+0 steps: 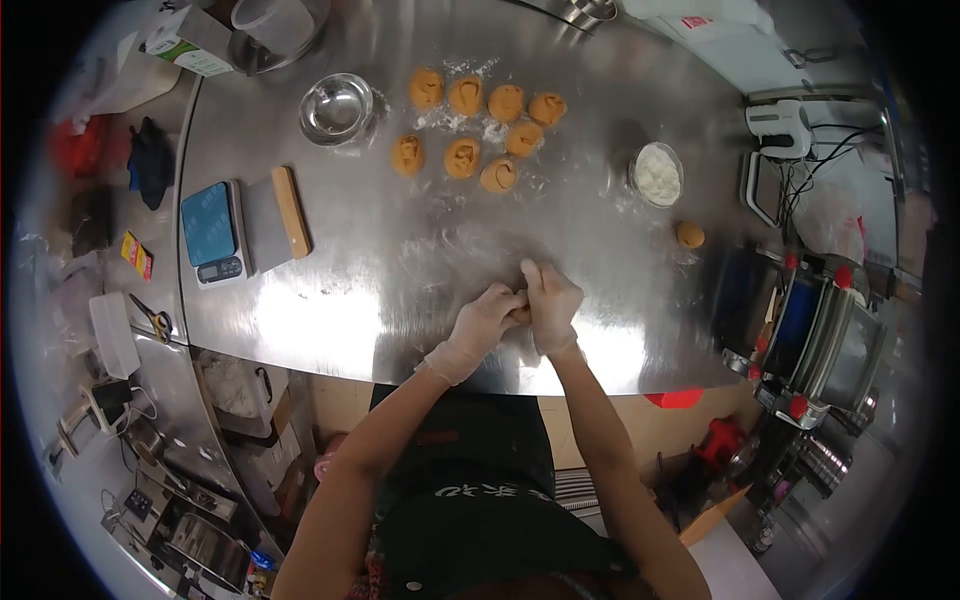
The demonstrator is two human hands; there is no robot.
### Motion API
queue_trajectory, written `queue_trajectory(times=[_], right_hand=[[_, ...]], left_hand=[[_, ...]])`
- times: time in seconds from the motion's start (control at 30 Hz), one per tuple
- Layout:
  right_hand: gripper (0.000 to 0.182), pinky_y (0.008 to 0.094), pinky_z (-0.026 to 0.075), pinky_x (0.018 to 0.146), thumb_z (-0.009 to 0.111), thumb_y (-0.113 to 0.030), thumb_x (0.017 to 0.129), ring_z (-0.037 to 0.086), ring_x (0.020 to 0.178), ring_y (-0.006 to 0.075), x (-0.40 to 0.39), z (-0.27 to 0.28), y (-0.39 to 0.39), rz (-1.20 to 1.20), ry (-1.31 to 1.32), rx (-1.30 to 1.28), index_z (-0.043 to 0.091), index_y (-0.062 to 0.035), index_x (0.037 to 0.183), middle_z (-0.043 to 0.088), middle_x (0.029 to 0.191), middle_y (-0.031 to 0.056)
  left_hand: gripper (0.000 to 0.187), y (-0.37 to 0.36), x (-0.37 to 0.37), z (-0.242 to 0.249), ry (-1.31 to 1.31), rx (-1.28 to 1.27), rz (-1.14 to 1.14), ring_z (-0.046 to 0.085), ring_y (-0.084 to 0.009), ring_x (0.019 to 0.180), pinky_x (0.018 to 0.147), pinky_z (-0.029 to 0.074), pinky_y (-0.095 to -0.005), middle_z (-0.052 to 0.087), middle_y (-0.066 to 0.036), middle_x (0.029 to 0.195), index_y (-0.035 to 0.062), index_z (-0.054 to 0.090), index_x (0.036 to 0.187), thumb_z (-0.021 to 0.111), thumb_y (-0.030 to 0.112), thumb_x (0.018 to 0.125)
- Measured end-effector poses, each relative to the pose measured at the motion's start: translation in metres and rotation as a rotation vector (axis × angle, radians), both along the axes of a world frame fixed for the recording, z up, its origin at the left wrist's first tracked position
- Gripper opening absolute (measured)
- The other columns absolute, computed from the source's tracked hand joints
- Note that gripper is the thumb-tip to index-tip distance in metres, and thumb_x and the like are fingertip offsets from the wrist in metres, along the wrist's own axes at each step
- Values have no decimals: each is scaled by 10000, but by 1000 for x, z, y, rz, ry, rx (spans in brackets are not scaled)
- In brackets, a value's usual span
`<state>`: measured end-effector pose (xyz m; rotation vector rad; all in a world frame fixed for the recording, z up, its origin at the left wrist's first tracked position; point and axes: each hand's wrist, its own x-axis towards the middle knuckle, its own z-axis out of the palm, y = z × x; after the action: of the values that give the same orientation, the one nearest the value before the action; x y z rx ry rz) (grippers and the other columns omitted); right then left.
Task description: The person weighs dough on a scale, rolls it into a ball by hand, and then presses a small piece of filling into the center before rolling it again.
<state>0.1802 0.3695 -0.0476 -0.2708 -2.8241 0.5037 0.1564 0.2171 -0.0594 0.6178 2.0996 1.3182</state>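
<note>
My left hand [484, 322] and my right hand [553, 306], both in thin clear gloves, meet above the front part of the steel table. Their fingers are closed around a small piece of dough [519, 314], mostly hidden by the gloves. Farther back sit several orange-brown dough balls in two uneven rows, among them one dough ball [461, 158] with a creased top. White flour [465, 118] is scattered around them. A separate small dough ball [690, 234] lies to the right, below a glass bowl of white flour [658, 175].
Left on the steel table [400, 250] are a metal bowl [336, 108], a digital scale [212, 235] and a dough scraper with a wooden handle [291, 212]. A hand mixer [780, 128] and a roller machine [815, 335] stand at the right edge. Scissors [152, 318] lie far left.
</note>
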Motion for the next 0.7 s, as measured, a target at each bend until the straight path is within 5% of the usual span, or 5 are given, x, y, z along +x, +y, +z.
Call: queue_trajectory(times=[0.2,0.3,0.43,0.53,0.7], right_hand=[[313,372,488,504,715,-125,776,636,662,239,11,-10,13,-70,17,146,643,-131,1081,629,811,45],[277,378,489,516,715,-137,821,641,677,247,23,-20,14,-181,-12,63,648,-106,1089,631,807,60],[180,378,493,541,679,-128,902,642,698,268,42,-20,-4,-507,-156,-332,665,-85,1076,649,828,88],[124,368,499,552,678,-141,915,650,689,267,40,-9,2,-351,-17,-18,690,-87,1026,673,843,97],[127,376,512,583,675,-171,926,660,703,272,44,-8,13,-488,12,-96,688,-67,998,684,855,96]], left_hand=[[262,18,-5,25,83,-91,-20,666,-290,922,793,558,-407,620,-79,1000,105,685,1086,739,149,833],[252,19,13,2,-276,102,330,668,-292,911,796,558,-407,630,-81,984,105,673,1066,736,175,833],[338,23,20,7,106,-63,83,681,-308,893,784,560,-384,666,-117,1049,106,687,1158,735,92,824],[329,34,25,15,97,-100,27,675,-300,932,800,554,-387,666,-113,1057,114,697,1168,715,92,840],[397,37,26,-4,36,-48,117,657,-270,1004,822,548,-387,652,-73,1065,170,675,1247,705,113,855]])
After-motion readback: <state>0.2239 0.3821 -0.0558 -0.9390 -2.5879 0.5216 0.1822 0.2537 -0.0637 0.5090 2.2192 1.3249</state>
